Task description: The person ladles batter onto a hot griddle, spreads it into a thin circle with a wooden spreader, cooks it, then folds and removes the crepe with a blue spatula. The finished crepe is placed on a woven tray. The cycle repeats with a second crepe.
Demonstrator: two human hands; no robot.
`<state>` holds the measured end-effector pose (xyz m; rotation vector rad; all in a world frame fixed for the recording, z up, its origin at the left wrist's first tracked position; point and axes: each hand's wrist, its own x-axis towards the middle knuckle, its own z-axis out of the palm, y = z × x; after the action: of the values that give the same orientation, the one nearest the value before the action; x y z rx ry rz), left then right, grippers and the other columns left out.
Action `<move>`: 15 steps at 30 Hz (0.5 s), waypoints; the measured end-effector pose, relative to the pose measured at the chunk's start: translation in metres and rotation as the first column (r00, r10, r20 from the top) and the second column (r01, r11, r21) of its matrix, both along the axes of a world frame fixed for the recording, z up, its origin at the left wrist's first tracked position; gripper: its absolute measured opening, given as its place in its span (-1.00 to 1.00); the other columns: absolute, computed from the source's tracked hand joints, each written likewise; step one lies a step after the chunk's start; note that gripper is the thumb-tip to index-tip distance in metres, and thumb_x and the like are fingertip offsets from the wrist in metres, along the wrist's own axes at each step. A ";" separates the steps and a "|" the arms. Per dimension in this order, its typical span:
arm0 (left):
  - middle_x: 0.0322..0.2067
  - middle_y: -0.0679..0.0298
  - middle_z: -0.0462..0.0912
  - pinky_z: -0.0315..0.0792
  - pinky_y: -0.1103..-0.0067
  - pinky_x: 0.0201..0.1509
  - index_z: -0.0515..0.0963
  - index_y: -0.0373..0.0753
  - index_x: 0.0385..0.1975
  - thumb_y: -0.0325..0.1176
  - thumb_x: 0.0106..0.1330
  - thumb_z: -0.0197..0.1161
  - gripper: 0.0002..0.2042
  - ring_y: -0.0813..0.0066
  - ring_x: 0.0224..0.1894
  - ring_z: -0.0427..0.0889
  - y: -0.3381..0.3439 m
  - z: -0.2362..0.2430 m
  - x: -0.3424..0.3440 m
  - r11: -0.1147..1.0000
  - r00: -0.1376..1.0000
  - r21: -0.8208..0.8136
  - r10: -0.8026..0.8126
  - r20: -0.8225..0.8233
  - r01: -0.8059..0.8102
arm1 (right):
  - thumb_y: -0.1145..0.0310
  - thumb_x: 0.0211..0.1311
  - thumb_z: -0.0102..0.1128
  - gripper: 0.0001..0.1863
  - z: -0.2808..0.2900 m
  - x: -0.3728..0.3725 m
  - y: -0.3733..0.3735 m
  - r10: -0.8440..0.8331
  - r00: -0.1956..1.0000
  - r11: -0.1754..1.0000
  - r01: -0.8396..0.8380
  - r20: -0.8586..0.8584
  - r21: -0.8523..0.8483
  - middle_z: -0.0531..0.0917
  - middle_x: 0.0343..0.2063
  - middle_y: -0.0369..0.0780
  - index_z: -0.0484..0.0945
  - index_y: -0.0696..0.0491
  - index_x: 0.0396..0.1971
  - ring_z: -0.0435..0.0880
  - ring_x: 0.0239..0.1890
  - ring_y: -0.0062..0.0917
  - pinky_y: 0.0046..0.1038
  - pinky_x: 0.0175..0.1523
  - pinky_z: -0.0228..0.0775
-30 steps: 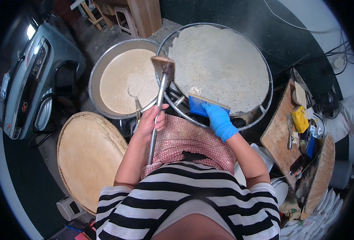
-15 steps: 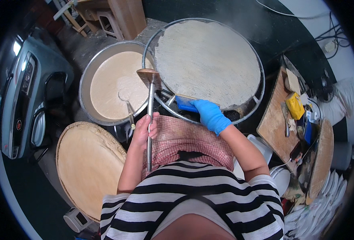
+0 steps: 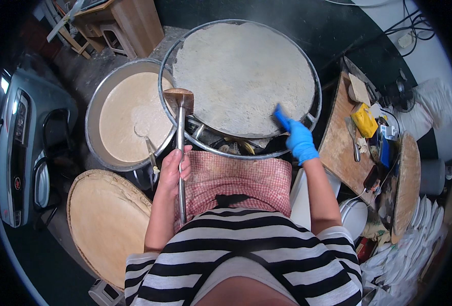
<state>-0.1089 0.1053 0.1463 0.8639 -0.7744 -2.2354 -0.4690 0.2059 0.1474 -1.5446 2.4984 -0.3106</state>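
Gripping a blue scraper (image 3: 281, 117), the gloved right hand (image 3: 302, 142) has a pale round layer (image 3: 241, 76) ahead-left; the bare left hand (image 3: 175, 167) clasps a metal-handled tool (image 3: 181, 125), a batter pot (image 3: 102, 92) beyond it, leftward.

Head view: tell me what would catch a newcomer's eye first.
The big pale disc at top centre dominates. At its lower right, the right hand, in a bright blue glove, grips a blue tool. Left of the disc stands a wide metal pot of beige liquid.
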 end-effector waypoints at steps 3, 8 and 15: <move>-0.67 0.44 0.22 0.10 0.76 -0.70 0.36 -0.31 -0.09 -0.16 0.37 -0.08 -0.67 0.74 -0.74 0.17 0.002 0.002 -0.007 1.000 1.000 0.014 -0.020 -0.003 0.020 | 0.59 -0.13 0.05 -0.73 -0.016 0.045 -0.005 0.138 0.990 0.986 -0.138 -0.002 -0.088 0.55 -0.35 0.08 0.43 0.19 -0.30 0.52 -0.24 -0.05 -0.20 -0.12 0.38; -0.68 0.44 0.21 0.10 0.76 -0.71 0.36 -0.30 -0.10 -0.16 0.37 -0.09 -0.68 0.73 -0.75 0.17 0.003 0.004 -0.008 0.999 1.000 0.021 -0.025 0.005 0.025 | 0.53 -0.11 0.07 -0.73 -0.032 0.108 -0.026 0.178 0.984 0.974 -0.175 -0.009 0.145 0.54 -0.38 0.00 0.40 0.16 -0.30 0.56 -0.29 -0.22 -0.34 -0.19 0.42; -0.67 0.45 0.23 0.09 0.77 -0.71 0.36 -0.30 -0.09 -0.17 0.37 -0.08 -0.68 0.74 -0.75 0.17 0.001 0.004 0.003 1.000 1.000 -0.004 0.018 0.021 -0.018 | 0.53 -0.08 0.06 -0.73 -0.014 0.130 -0.022 0.455 0.890 0.890 -0.455 0.031 0.001 0.54 -0.38 -0.04 0.39 0.17 -0.28 0.56 -0.30 -0.24 -0.36 -0.21 0.43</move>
<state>-0.1058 0.1068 0.1504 0.8911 -0.7767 -2.2115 -0.3392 0.1843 0.1338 -2.0371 2.0208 -0.2451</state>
